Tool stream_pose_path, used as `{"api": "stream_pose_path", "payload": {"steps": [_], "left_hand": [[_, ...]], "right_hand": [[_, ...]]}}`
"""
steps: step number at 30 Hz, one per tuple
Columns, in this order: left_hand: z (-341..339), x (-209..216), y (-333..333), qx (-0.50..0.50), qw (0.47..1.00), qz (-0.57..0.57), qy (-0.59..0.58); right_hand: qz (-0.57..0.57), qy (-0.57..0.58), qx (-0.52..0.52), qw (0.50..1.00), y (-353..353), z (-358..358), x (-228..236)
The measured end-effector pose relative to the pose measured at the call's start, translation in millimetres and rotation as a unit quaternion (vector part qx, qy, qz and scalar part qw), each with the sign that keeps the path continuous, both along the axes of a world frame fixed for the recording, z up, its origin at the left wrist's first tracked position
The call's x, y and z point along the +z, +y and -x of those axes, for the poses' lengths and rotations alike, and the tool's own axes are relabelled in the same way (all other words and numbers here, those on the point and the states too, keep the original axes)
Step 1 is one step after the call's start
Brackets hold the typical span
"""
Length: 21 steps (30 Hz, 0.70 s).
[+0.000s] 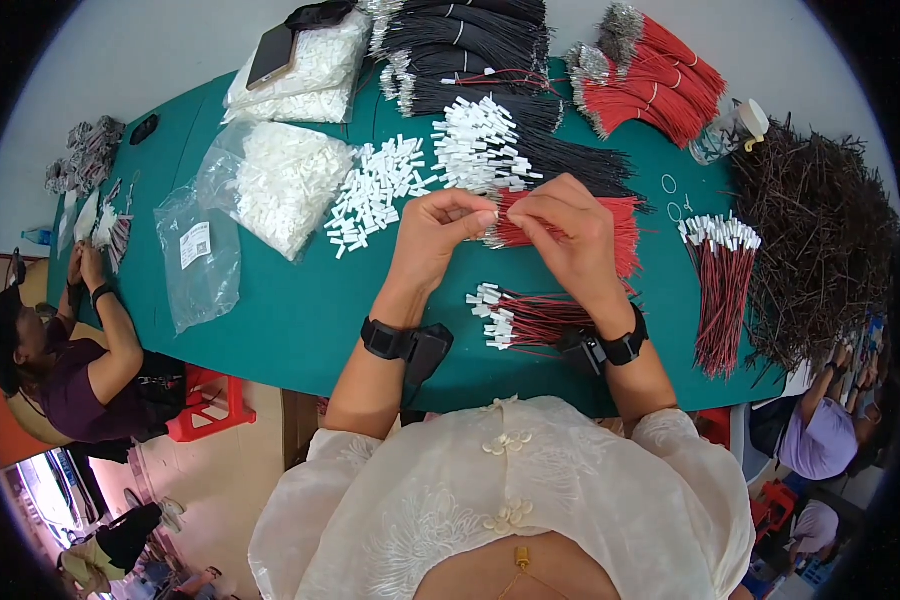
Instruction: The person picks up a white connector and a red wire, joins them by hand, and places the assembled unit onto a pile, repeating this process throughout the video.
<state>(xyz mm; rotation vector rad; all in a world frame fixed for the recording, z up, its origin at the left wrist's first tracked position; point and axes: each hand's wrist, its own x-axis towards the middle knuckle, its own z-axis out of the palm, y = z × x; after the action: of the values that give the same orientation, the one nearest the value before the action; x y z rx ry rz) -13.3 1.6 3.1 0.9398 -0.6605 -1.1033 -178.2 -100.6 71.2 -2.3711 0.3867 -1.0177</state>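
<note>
My left hand point(442, 228) is closed in a pinch, with a small white connector point(493, 213) at its fingertips, mostly hidden. Close beside it, my right hand point(568, 232) also pinches; what its fingertips hold is too small to make out. Beneath the hands lie red wires point(625, 235) with metal ends. Just beyond is a pile of white-tipped pieces point(480, 140) over black wires point(580, 165). Loose white connectors point(380, 190) spread out left of my hands. Nearer me, below my hands, rests a bunch of dark red wires with white connectors point(530, 318).
Bags of white connectors point(290, 180) and a clear empty bag point(198, 260) lie left on the green table point(310, 320). Bundled black wires point(460, 40) and red wires point(655, 85) are at the back. Finished-looking wires point(722, 300), a jar point(720, 138) and a brown heap point(820, 230) stand right. Another person point(80, 370) works left.
</note>
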Motion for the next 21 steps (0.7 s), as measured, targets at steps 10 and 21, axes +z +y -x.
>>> {"api": "stream_pose_path", "payload": {"steps": [10,21], "left_hand": [[2.9,7.4,-0.6,-0.009,1.0,0.015,-0.013],[-9.1,-16.0,-12.1,0.226,0.89,-0.054,-0.392]], "right_hand": [[-0.052,0.025,0.017,0.998,-0.2,6.2,7.6],[-0.133,0.312,0.079,0.937,12.4,51.0,7.9]]}}
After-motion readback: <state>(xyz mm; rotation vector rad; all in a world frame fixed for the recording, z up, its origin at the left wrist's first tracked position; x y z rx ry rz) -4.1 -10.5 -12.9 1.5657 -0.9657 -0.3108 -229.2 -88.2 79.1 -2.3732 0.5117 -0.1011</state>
